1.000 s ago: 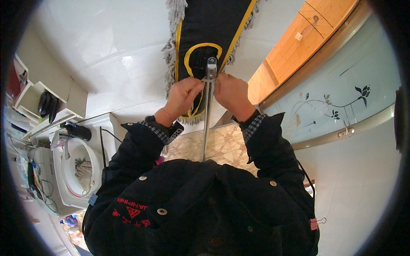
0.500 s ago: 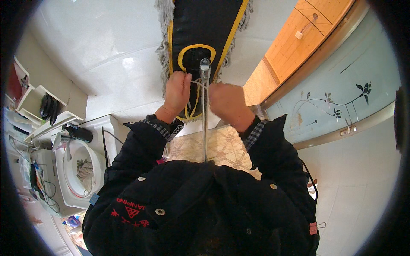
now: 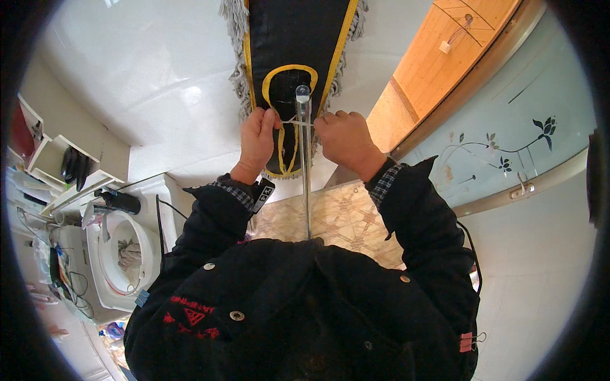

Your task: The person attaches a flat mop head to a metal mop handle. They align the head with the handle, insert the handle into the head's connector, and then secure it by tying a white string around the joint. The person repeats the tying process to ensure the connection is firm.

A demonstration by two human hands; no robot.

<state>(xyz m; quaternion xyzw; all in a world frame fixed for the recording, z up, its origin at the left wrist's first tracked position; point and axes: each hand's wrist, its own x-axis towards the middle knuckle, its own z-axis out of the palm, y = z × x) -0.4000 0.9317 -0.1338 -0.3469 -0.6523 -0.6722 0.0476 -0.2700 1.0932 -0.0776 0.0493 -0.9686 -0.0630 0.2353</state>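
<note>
A black dust mop head (image 3: 289, 32), edged in yellow with grey fringe on both sides, hangs against the white wall ahead. In front of it stands a shiny metal pole (image 3: 306, 171), its rounded end near a yellow-rimmed opening in the fabric. A thin whitish cord (image 3: 293, 121) runs across the pole, pulled between my hands. My left hand (image 3: 255, 141) pinches the cord's left side by the mop's edge. To the right of the pole, my right hand (image 3: 346, 141) is closed on its other side, knuckles up. How the cord passes behind the pole is hidden.
At left, a white basin (image 3: 155, 260) holds grey cloth, with a black bottle (image 3: 121, 200) beside it. White shelves (image 3: 54, 159) are on the left wall. A frosted glass door (image 3: 489, 133) curves along the right, before a wooden cabinet (image 3: 438, 63). Patterned tiles (image 3: 349, 213) cover the floor.
My right hand has moved a little right and turned, drawing the cord across the pole. My left hand has shifted slightly left and stays pinched on the cord.
</note>
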